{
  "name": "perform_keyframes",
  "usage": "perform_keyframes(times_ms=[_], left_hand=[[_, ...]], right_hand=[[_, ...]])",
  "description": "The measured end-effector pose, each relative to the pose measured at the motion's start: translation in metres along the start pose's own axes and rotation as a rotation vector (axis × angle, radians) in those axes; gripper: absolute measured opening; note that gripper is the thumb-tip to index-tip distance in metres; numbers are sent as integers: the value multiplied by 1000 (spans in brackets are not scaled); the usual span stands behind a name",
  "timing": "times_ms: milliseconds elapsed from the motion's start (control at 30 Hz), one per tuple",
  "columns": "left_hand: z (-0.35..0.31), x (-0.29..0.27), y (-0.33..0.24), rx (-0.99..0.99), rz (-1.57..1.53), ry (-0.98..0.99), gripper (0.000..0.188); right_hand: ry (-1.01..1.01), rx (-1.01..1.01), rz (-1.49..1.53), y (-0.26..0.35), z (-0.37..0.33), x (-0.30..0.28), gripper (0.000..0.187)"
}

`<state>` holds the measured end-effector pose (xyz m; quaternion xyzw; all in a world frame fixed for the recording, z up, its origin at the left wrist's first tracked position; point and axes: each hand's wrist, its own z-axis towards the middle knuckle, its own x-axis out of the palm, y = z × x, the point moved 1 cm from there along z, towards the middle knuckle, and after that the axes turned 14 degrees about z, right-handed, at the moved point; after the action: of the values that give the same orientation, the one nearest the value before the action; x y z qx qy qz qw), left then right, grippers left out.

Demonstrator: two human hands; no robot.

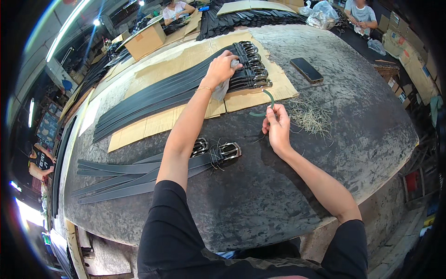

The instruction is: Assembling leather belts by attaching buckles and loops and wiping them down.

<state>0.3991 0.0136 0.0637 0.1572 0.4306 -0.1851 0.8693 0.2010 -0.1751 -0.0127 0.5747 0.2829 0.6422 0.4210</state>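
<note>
My left hand (220, 70) reaches over a row of black belts (162, 88), close to their buckles (254, 63). Its fingers are curled round a crumpled pale grey cloth (222, 89), which hangs below the palm onto the belts. Between the fingers of my right hand (278, 128) is a thin green curved tool (270, 98), bent like a U with its two ends apart; its exact kind is not clear. Nearer me lie a few loose belts (125, 179), their metal buckles (230, 151) under my left forearm's right side, with thread ends sticking out.
Flattened cardboard (283, 86) lies beneath the belt row. Right of my right hand is a heap of cut thread (309, 116), with a black phone (306, 69) beyond it. More black strips (255, 18) are piled at the far edge. Other people sit farther off.
</note>
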Motion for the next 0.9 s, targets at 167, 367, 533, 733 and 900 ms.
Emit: perform_keyframes(times_ms=[167,367,533,733,900], left_hand=[[-1,-4,6,39,0,13,43],[-1,-3,36,-104,-89,25,40],[4,13,50,-113,-59,185,33],[0,23,62,-39,-148,57,33],[-9,13,97,-421,17,349,33]], right_hand=[[-15,-28,-4,-2,0,3,11],[-67,-10,60,-5,2,0,12],[-52,-18,62,0,2,0,12],[-44,-11,42,2,2,2,12],[-36,1,120,-4,1,0,13]])
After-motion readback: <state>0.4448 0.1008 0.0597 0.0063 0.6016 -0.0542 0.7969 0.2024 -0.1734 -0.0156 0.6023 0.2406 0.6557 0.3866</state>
